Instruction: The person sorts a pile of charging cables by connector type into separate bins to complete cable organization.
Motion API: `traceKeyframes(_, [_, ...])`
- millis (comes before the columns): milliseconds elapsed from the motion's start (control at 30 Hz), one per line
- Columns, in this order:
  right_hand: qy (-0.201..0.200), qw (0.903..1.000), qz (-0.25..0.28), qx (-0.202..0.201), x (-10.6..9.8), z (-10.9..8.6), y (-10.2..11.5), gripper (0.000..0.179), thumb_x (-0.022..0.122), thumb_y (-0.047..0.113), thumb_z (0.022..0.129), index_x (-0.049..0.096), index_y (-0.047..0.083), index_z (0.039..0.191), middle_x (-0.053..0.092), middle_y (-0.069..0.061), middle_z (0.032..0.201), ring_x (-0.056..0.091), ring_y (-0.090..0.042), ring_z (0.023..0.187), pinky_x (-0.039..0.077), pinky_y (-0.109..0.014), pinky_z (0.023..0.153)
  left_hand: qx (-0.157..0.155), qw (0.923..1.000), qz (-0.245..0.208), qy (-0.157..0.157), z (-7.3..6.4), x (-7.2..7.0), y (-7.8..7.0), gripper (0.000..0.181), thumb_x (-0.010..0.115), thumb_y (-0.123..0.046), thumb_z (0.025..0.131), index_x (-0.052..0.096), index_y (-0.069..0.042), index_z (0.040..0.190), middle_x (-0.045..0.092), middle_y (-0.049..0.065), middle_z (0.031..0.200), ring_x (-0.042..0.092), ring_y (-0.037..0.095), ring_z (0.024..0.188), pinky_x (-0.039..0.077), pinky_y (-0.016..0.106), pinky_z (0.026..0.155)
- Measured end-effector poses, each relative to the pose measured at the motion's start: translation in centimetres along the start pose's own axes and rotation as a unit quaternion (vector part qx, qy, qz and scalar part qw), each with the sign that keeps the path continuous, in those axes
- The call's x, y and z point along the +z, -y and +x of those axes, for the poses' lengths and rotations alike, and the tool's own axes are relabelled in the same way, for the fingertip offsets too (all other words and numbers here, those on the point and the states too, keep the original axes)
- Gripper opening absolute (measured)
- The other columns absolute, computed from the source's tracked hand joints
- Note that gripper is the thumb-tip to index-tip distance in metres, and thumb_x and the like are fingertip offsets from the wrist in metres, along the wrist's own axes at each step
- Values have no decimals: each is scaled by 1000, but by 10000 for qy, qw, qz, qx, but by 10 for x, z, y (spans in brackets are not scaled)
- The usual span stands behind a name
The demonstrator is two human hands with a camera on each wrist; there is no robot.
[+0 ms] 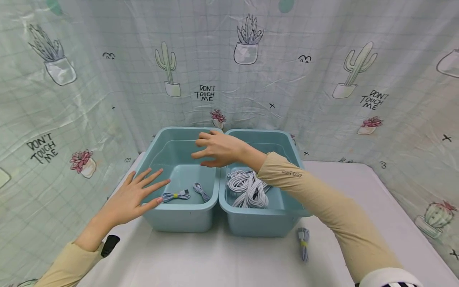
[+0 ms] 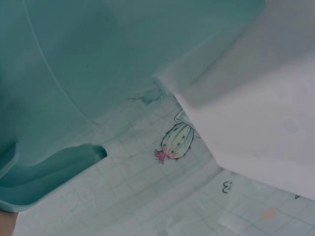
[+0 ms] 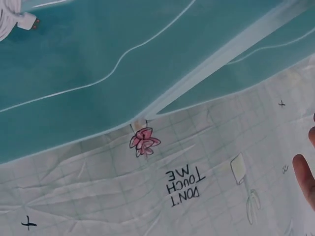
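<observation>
My left hand (image 1: 134,195), fingers spread and straight, hovers by the front left of the left teal bin (image 1: 179,219) and holds nothing. Above the rims where the two bins meet, my right hand (image 1: 216,149) is raised with loosely bent, parted fingers and nothing in them. Inside the left bin lie a grey cable bundle with a yellow tie (image 1: 175,195) and a second small grey cable (image 1: 201,191). The right teal bin (image 1: 256,225) contains a heap of coiled white cables (image 1: 249,187); a white plug (image 3: 27,21) shows in the right wrist view.
On the white table (image 1: 222,263), in front of the right bin, lies another grey cable bundle (image 1: 303,244) with a yellow tie. A curtain (image 1: 229,79) printed with cacti hangs behind the bins and along both sides. My right forearm passes over the right bin.
</observation>
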State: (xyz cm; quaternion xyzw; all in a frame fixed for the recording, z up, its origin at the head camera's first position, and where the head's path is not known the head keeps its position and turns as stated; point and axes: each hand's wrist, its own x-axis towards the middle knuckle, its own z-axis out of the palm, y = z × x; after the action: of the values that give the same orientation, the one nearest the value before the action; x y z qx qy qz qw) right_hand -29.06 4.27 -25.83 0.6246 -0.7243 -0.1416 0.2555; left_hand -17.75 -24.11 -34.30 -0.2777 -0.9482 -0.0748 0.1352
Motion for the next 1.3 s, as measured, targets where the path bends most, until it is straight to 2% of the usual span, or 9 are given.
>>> traceKeyframes(300, [-401, 9983, 223, 358, -19, -45, -4, 23, 58, 34, 85, 59, 25, 105, 56, -1, 94, 46, -19, 88, 40, -33, 66, 43, 10000, -25, 22, 0, 0, 0, 52, 53, -41, 86, 40, -30, 134, 30, 6, 145, 26, 38, 132, 13, 65, 101])
traceKeyframes(600, [-916, 9931, 346, 643, -23, -95, -8, 21, 66, 30, 79, 62, 21, 98, 56, -1, 86, 48, -19, 82, 41, -33, 63, 61, 10000, -1, -38, 1, 2, 1, 51, 54, -40, 86, 42, -29, 133, 32, 8, 144, 27, 36, 132, 11, 63, 103])
traceKeyframes(767, [-925, 9910, 380, 891, -26, -128, -8, 24, 70, 26, 75, 64, 20, 97, 57, -2, 86, 49, -20, 82, 44, -34, 64, 77, 10000, -25, -10, 2, 2, 0, 51, 54, -40, 86, 43, -28, 133, 32, 7, 144, 26, 36, 132, 11, 63, 103])
traceKeyframes(867, [-852, 9897, 447, 1058, -28, -151, -5, 21, 61, 33, 83, 65, 19, 98, 59, -3, 87, 50, -20, 82, 45, -34, 66, 76, 10000, -21, -1, 1, 1, 0, 51, 54, -40, 86, 43, -28, 133, 32, 8, 144, 26, 37, 132, 11, 63, 104])
traceKeyframes(933, [-873, 9880, 518, 1162, -27, -166, -3, 28, 49, 39, 89, 66, 18, 98, 59, -3, 87, 50, -20, 82, 45, -34, 65, 79, 10000, -22, -42, 1, 1, -1, 50, 54, -40, 85, 43, -28, 133, 32, 8, 144, 27, 38, 131, 11, 62, 104])
traceKeyframes(1033, [-1018, 9847, 617, 1272, -26, -187, 1, 43, 32, 45, 92, 66, 18, 97, 58, -3, 84, 49, -19, 80, 45, -33, 64, 94, 9999, -13, -111, 1, 1, -1, 51, 55, -39, 85, 42, -29, 133, 34, 9, 143, 29, 39, 130, 11, 62, 104])
traceKeyframes(1300, [-1330, 9754, 714, 1605, -30, -234, 16, 39, 39, 42, 91, 67, 14, 91, 59, 0, 81, 50, -17, 78, 46, -33, 63, 112, 9998, 0, -134, 1, 1, 0, 51, 55, -39, 85, 41, -32, 134, 34, 9, 143, 30, 38, 130, 12, 62, 104])
